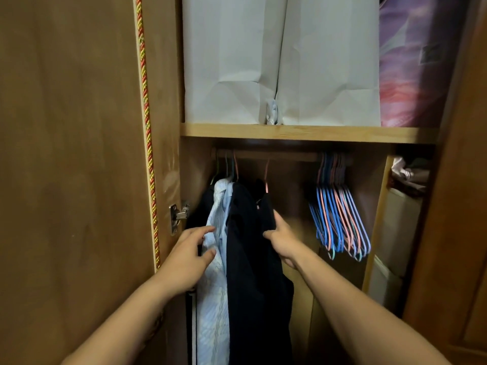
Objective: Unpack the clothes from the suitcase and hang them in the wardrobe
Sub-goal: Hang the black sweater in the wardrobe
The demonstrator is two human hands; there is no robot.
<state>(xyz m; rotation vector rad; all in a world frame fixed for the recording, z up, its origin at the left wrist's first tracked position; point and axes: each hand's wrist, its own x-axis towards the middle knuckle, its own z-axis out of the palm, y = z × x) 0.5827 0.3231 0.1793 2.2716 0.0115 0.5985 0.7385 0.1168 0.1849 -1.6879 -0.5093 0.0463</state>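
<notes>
**Settling the dark garment on the rail**

My right hand (283, 242) pinches the right edge of the dark garment (257, 272), thumb on the front and fingers tucked behind the cloth. My left hand (188, 256) is loosely spread, fingertips touching the pale blue shirt (214, 285) that hangs just to the left of it. I judge the step to be squaring this garment on its pink hanger (266, 177) and closing it up against its neighbours.

To do that well, I want to pull lightly down and toward three o'clock with the pinch so the cloth drapes flat, while the left hand holds the blue shirt back toward nine o'clock so the two don't bunch. The tug should be gentle; a hard one could slip the shoulder off the hanger.

The dark garment is navy or black, long and heavy-looking, hanging from the wooden rail (276, 156) at about twelve o'clock from my hands, in the left part of the wardrobe. Its folds are hard to read in the shadow. A cluster of empty blue and pink hangers (340, 219) waits at three o'clock, well apart from it. The suitcase is not in view.
</notes>
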